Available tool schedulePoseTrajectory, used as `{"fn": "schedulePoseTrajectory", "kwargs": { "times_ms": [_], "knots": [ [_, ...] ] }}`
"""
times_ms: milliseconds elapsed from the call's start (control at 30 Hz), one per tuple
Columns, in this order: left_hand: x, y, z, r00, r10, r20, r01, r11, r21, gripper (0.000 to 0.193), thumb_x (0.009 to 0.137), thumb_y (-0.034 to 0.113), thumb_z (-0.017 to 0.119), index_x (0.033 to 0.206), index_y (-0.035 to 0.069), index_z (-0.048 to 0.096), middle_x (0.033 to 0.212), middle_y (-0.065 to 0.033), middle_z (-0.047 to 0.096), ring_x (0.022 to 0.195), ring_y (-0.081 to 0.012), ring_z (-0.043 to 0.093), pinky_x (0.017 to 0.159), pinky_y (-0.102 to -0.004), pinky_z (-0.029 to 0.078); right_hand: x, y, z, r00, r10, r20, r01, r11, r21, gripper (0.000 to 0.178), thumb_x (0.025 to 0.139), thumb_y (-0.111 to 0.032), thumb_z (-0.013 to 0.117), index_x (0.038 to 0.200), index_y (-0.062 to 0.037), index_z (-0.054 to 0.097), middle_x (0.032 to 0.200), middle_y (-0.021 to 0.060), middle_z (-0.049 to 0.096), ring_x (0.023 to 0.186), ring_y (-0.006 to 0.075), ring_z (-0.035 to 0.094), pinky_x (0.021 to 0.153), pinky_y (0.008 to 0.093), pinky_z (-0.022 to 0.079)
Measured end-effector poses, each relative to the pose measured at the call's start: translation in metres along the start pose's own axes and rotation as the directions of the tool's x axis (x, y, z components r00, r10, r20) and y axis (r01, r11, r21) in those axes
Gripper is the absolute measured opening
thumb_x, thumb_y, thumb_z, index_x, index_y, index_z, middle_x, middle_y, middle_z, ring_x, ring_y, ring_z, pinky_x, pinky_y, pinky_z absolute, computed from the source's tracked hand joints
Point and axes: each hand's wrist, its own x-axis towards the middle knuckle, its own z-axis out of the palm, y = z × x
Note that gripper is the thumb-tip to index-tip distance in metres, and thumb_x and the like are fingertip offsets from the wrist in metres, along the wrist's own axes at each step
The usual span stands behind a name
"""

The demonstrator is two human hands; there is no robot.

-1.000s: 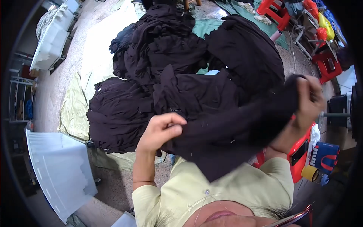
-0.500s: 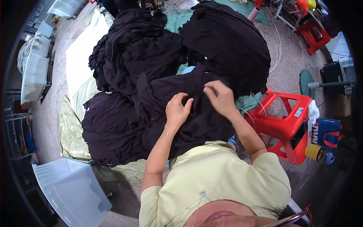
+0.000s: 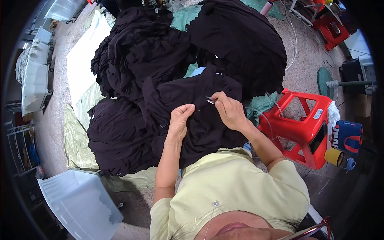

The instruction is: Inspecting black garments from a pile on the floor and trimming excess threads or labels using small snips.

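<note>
Black against black, so keep the cloth between shirt and heaps smooth beside the left hand, pinched closed with contents impossible to tell, and angle the snips, grasped in the right hand, shallowly, parted tips clear of skin.

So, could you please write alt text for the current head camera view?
A person's right hand holds a small pointed tool over dark cloth, with the left hand closed nearby. More dark fabric lies heaped beyond; a red stool stands to the right.
</note>
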Motion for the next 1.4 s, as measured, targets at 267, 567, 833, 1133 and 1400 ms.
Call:
{"fn": "schedulePoseTrajectory", "kwargs": {
  "times_ms": [267,567,833,1133,1400],
  "knots": [
    [0.003,-0.007,-0.002,1.000,0.025,-0.003,-0.025,0.981,-0.192,0.017,0.088,0.011,0.069,0.100,-0.001,0.068,0.092,-0.0022,0.068,0.080,-0.0067,0.061,0.075,-0.0212,0.049,0.003,0.017,0.027,0.986,-0.058,-0.157,0.063,0.998,0.021,0.019,0.088,-0.021,0.067,0.095,-0.0062,0.058,0.085,0.0080,0.063,0.065,0.0284,0.064,0.056,0.0345,0.049],
    [0.006,-0.004,0.015,0.999,0.023,-0.045,-0.021,0.998,0.054,0.014,0.087,0.010,0.070,0.097,0.000,0.069,0.086,-0.0003,0.068,0.076,-0.0046,0.060,0.074,-0.0186,0.046,-0.008,0.019,0.029,0.977,-0.116,-0.179,0.107,0.993,-0.055,0.019,0.084,-0.019,0.071,0.091,-0.0061,0.058,0.080,0.0063,0.064,0.060,0.0252,0.063,0.053,0.0329,0.048],
    [0.003,-0.001,0.021,0.997,0.061,-0.054,-0.058,0.996,0.063,0.011,0.088,0.010,0.069,0.094,0.001,0.069,0.086,0.0005,0.069,0.076,-0.0038,0.060,0.074,-0.0180,0.045,-0.003,0.018,0.031,0.978,-0.074,-0.196,0.070,0.997,-0.030,0.016,0.085,-0.016,0.070,0.089,-0.0032,0.061,0.080,0.0079,0.065,0.061,0.0248,0.064,0.054,0.0318,0.048],
    [0.004,0.002,0.008,0.986,0.115,-0.120,-0.139,0.966,-0.217,0.010,0.084,-0.002,0.058,0.078,0.006,0.062,0.091,-0.0047,0.066,0.082,-0.0133,0.062,0.082,-0.0245,0.050,-0.005,0.023,0.027,0.906,0.166,-0.390,-0.064,0.963,0.262,0.012,0.091,-0.015,0.065,0.093,-0.0034,0.061,0.076,0.0091,0.064,0.064,0.0178,0.062,0.060,0.0278,0.048],
    [0.013,0.005,0.024,0.985,0.143,-0.099,-0.114,0.960,0.256,0.007,0.092,0.010,0.059,0.091,0.005,0.063,0.090,0.0025,0.060,0.083,-0.0054,0.053,0.077,-0.0182,0.041,-0.006,0.031,0.032,0.905,0.201,-0.374,-0.108,0.961,0.255,0.014,0.090,-0.017,0.066,0.093,-0.0039,0.060,0.078,0.0093,0.065,0.067,0.0224,0.065,0.060,0.0292,0.049]
  ]
}}
